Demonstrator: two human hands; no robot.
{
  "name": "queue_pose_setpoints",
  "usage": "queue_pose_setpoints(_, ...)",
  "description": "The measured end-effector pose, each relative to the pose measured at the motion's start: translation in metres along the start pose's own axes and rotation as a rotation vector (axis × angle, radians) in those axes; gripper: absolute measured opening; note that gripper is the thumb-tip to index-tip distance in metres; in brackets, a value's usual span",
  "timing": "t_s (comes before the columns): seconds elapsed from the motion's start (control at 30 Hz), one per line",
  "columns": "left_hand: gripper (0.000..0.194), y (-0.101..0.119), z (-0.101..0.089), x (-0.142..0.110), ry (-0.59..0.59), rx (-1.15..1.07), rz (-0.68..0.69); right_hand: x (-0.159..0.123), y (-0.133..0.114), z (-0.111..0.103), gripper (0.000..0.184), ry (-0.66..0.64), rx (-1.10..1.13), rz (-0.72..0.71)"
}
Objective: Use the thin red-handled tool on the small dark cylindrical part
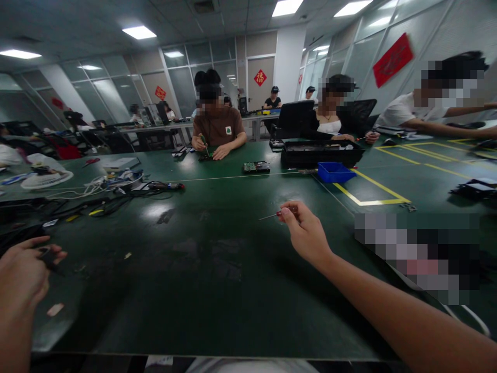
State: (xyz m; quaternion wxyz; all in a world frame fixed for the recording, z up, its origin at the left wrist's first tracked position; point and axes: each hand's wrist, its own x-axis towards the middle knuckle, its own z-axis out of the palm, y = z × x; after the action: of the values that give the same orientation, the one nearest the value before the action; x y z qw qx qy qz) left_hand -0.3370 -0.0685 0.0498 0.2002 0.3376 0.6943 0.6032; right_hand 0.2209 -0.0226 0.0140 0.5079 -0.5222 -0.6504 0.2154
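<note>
Screwdriver work at a green counter (pixel 171 321), with the blue tray (pixel 334 175) as point of reference. The right grip (pixel 308 233), in front of the blue tray and somewhat to its left, is closed about the handle of a red-handled screwdriver (pixel 278 213), whose thin shaft points leftward, away from the tray. The left grip (pixel 21 272), far to the left of the tray and nearer the worker, has its fingers curled about a dark object (pixel 47 257); the covering fingers prevent its identification. Progress, as judged from this view: the tool is in hand, but its tip meets no workpiece, so that turning or prising is not yet under way and all contact work appears outstanding. An electronic unit (pixel 256 167), its green board exposed, lies to the left of the tray, well apart from both grips; whether it belongs to this work cannot be told. A long black bin (pixel 301 158) stands just behind the tray, and a tangle of cables (pixel 130 180) lies far to its left. Beyond the tray, also leftward, a co-worker (pixel 219 127) holds a green-handled screwdriver (pixel 204 141) over a small board
</note>
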Motion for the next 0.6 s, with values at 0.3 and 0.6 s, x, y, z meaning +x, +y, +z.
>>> queue_pose_setpoints(0.3,0.025,0.048,0.111,-0.051,-0.082,-0.175,-0.031,0.000,-0.002,-0.001,0.023,0.007,-0.009,-0.008)
queue_pose_setpoints(0.6,0.033,0.074,0.225,-0.109,-0.529,-0.228,0.078,0.001,-0.005,-0.002,0.023,0.036,0.009,-0.006)
